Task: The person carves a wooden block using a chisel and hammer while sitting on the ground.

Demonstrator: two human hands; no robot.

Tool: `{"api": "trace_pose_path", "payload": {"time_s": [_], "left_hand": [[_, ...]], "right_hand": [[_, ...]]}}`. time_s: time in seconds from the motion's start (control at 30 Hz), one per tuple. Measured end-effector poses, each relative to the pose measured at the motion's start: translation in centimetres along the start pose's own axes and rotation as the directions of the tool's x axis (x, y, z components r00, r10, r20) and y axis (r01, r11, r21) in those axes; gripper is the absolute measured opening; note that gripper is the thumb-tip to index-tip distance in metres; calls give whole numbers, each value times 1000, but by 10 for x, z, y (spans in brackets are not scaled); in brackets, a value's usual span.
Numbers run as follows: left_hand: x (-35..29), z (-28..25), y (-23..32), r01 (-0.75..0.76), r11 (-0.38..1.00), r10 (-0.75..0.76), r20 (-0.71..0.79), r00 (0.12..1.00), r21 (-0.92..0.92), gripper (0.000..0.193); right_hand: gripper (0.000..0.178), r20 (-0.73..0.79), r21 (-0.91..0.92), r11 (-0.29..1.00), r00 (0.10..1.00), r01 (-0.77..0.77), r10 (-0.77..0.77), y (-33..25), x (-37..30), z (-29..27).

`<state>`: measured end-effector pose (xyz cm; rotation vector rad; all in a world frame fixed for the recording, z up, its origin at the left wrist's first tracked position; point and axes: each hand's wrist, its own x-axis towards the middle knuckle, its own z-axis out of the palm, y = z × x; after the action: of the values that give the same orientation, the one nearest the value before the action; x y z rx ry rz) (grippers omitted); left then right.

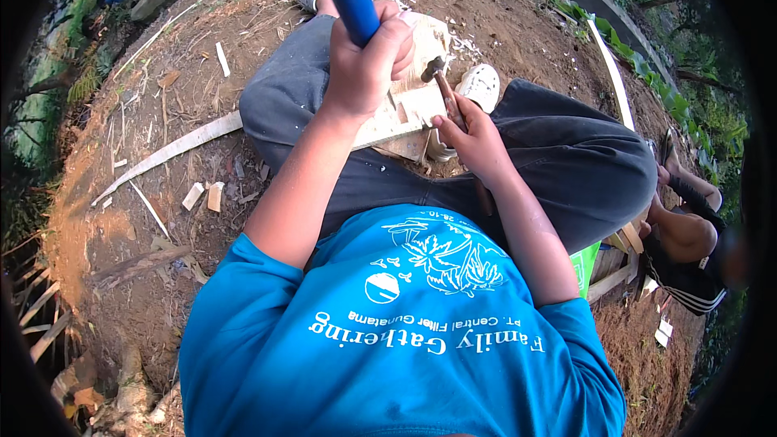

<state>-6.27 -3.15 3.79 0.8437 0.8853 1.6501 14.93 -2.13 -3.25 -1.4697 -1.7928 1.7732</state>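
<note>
My left hand (368, 61) is a closed fist around a thick blue cylindrical handle (354, 10), held raised over the wood. Its lower end is hidden behind the fist. My right hand (476, 142) grips a small hammer (447, 95) by its brown wooden handle, the dark metal head up beside the wood. Between my bent legs lies a pale board (417, 105) with cut recesses in its face. Beyond it stands a pale wood block (427, 39), partly covered by my left hand. Wood chips are scattered around them.
My feet in white clogs (479, 85) flank the work. Long pale wood strips (182, 142) lie on the bare soil, with offcuts (214, 196) near my left knee. Another person (684, 231) sits at the right edge, close to a green bag (584, 263). Low walls and plants border the ground.
</note>
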Motion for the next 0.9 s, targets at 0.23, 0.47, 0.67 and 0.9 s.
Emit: {"api": "trace_pose_path", "payload": {"time_s": [0.23, 0.47, 0.67, 0.9], "left_hand": [[-16, -8, -22, 53, 989, -61, -63, 996, -136, 34], [-15, -13, -29, 16, 996, -15, 14, 1000, -88, 33], [-10, -4, -46, -78, 988, 74, 38, 997, 131, 33], [2, 22, -56, -31, 918, 5, 66, 998, 395, 19]], "right_hand": [[52, -16, -49, 998, 999, -48, 48, -12, -5, 0], [52, 4, -53, 998, 1000, -29, 29, -11, -2, 1], [53, -21, -47, 999, 1000, -9, 8, -4, -2, 2], [41, 11, -94, 995, 1000, -17, 18, -6, -2, -1]]}}
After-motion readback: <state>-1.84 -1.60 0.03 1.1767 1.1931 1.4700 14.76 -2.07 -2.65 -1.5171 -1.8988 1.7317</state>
